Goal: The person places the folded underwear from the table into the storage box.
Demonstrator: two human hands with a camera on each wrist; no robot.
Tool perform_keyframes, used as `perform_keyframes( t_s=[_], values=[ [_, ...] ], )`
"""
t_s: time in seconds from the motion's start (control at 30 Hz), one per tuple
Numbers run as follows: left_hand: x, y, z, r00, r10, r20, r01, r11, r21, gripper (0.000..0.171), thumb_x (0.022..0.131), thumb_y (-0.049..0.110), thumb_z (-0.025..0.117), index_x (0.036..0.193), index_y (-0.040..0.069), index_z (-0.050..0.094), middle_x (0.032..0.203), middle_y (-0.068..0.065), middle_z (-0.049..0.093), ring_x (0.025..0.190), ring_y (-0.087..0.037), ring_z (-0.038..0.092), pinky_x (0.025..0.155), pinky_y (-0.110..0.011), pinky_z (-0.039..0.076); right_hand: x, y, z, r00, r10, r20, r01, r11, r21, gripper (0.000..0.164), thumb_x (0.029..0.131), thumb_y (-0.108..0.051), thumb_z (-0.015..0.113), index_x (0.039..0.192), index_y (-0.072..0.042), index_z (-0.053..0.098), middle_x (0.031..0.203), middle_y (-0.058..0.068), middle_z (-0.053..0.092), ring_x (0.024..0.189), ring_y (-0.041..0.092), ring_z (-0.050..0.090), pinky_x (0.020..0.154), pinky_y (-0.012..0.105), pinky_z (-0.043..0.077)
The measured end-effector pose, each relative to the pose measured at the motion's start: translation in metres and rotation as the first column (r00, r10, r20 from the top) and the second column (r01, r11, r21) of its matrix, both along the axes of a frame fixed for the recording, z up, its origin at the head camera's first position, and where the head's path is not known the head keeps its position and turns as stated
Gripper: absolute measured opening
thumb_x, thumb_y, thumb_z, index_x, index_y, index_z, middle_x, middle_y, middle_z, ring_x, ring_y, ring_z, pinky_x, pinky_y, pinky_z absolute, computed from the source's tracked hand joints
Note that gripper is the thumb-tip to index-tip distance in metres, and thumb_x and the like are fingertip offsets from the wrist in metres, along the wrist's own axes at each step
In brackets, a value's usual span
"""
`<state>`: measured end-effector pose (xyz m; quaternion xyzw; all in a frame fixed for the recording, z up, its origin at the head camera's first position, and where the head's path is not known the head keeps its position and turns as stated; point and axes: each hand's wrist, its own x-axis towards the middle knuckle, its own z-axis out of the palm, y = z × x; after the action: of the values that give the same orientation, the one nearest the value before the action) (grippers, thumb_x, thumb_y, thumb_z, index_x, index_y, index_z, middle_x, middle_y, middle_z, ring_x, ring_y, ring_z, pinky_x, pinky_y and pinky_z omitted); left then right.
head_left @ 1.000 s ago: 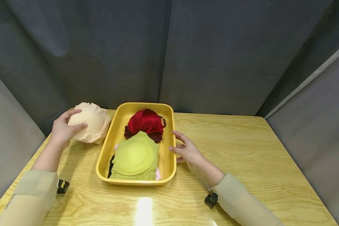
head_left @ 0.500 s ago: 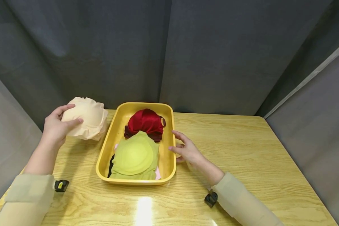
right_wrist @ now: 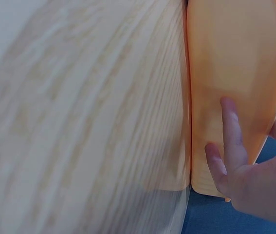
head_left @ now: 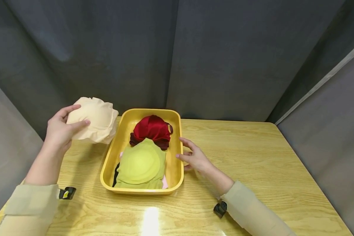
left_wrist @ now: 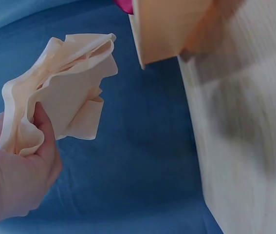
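At the left in the head view, my left hand (head_left: 59,129) grips a folded beige bra (head_left: 95,118), its moulded cup facing up. The left wrist view shows the bra's folded layers (left_wrist: 74,87) pinched between thumb and fingers, raised off the table. Just right of it stands a yellow tray (head_left: 106,167). In the tray lie a folded red bra (head_left: 151,127) at the back and a yellow-green bra (head_left: 141,164) in front. My right hand (head_left: 196,157) touches the tray's right side. Two extended fingers (right_wrist: 232,136) lie along its outer wall in the right wrist view.
Bits of pink cloth (head_left: 165,182) and black cloth (head_left: 116,173) show from under the yellow-green bra. The wooden table (head_left: 253,164) extends right of the tray. A dark grey curtain (head_left: 224,65) hangs behind, with lighter panels at both sides.
My left hand has lifted the beige bra higher, first shifting left, then slightly right toward the tray. The right hand, the tray and its contents look the same.
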<state>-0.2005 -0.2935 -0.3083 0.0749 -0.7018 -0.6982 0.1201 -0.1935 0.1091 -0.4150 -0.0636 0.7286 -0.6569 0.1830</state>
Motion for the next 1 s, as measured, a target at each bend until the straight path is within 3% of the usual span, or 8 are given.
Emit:
perform_keyframes(
  t_s=[0.2, 0.33, 0.43, 0.77, 1.0],
  values=[
    [0.000, 0.015, 0.010, 1.000, 0.005, -0.001, -0.005, 1.000, -0.019, 0.065, 0.070, -0.002, 0.080, 0.128, 0.014, 0.054, 0.118, -0.001, 0.049, 0.100, -0.013, 0.050, 0.068, -0.014, 0.052, 0.000, 0.000, 0.004, 1.000, 0.010, 0.014, -0.009, 1.000, -0.004, 0.070, 0.089, -0.005, 0.063, 0.147, -0.024, 0.029, 0.154, 0.009, 0.021, 0.117, 0.042, 0.052, 0.064, 0.046, 0.055],
    [-0.001, 0.025, 0.014, 1.000, -0.014, -0.013, 0.013, 1.000, -0.027, 0.064, 0.071, -0.002, 0.080, 0.127, 0.015, 0.054, 0.119, -0.002, 0.048, 0.101, -0.015, 0.050, 0.068, -0.015, 0.052, 0.007, -0.002, 0.017, 1.000, 0.021, 0.022, -0.021, 1.000, -0.008, 0.069, 0.090, -0.002, 0.061, 0.148, -0.020, 0.027, 0.154, 0.012, 0.020, 0.117, 0.045, 0.050, 0.069, 0.051, 0.054],
    [-0.002, 0.033, 0.017, 0.998, -0.037, -0.047, 0.037, 0.999, 0.000, 0.062, 0.071, -0.005, 0.078, 0.126, 0.013, 0.055, 0.118, -0.002, 0.049, 0.101, -0.015, 0.050, 0.069, -0.015, 0.052, 0.012, -0.003, 0.025, 0.999, 0.030, 0.021, -0.030, 0.999, -0.014, 0.069, 0.090, -0.002, 0.059, 0.148, -0.017, 0.026, 0.154, 0.014, 0.019, 0.118, 0.046, 0.049, 0.072, 0.053, 0.053],
    [-0.010, 0.058, 0.022, 0.989, -0.098, -0.111, 0.106, 0.992, 0.075, 0.060, 0.070, -0.012, 0.075, 0.123, 0.010, 0.057, 0.108, -0.001, 0.054, 0.092, -0.014, 0.055, 0.067, -0.018, 0.053, 0.010, -0.003, 0.025, 0.999, 0.033, 0.023, -0.033, 0.999, -0.017, 0.069, 0.090, -0.001, 0.059, 0.149, -0.017, 0.026, 0.155, 0.014, 0.017, 0.119, 0.047, 0.048, 0.073, 0.054, 0.052],
    [-0.019, 0.079, 0.020, 0.995, -0.089, -0.047, 0.089, 0.996, 0.000, 0.058, 0.074, -0.009, 0.074, 0.124, 0.012, 0.055, 0.111, -0.004, 0.052, 0.098, -0.018, 0.052, 0.069, -0.019, 0.053, 0.010, -0.003, 0.025, 0.999, 0.031, 0.019, -0.030, 0.999, -0.016, 0.069, 0.090, -0.001, 0.059, 0.149, -0.017, 0.026, 0.155, 0.014, 0.017, 0.118, 0.047, 0.048, 0.072, 0.053, 0.053]
  ],
)
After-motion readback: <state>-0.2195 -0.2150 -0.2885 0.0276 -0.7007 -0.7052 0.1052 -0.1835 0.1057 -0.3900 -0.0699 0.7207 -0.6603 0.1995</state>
